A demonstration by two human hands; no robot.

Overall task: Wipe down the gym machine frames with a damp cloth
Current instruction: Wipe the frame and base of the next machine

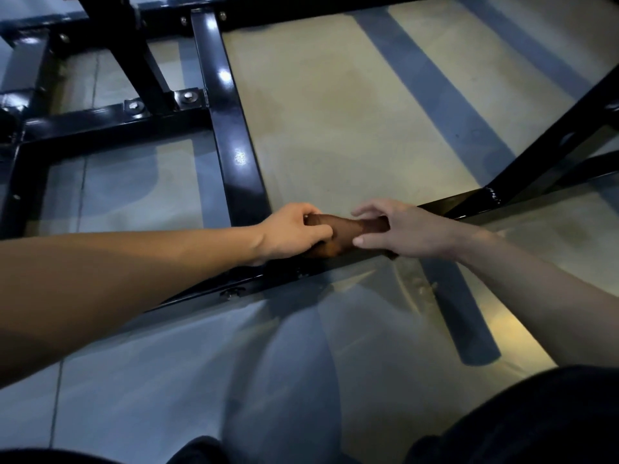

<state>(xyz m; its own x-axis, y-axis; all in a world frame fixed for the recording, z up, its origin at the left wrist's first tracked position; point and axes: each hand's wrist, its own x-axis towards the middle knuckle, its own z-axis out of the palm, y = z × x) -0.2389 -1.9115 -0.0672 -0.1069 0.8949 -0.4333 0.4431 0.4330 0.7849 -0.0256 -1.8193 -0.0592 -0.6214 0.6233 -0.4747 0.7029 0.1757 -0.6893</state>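
Note:
A brown cloth (345, 231) lies bunched on the near black bar (445, 209) of the gym machine's floor frame. My left hand (294, 229) grips the cloth's left end, fingers curled round it. My right hand (402, 229) holds the cloth's right end, thumb below and fingers over the top. Both hands sit on the bar near the spot where a long glossy black bar (231, 128) running away from me meets it. The middle of the cloth shows between the hands; the rest is hidden under them.
More black frame members with bolted plates (187, 97) stand at the upper left. A diagonal black strut (552, 142) rises at the right from a weld on the near bar. The floor (351, 95) is beige and grey. My dark-clothed knees (522, 420) fill the bottom.

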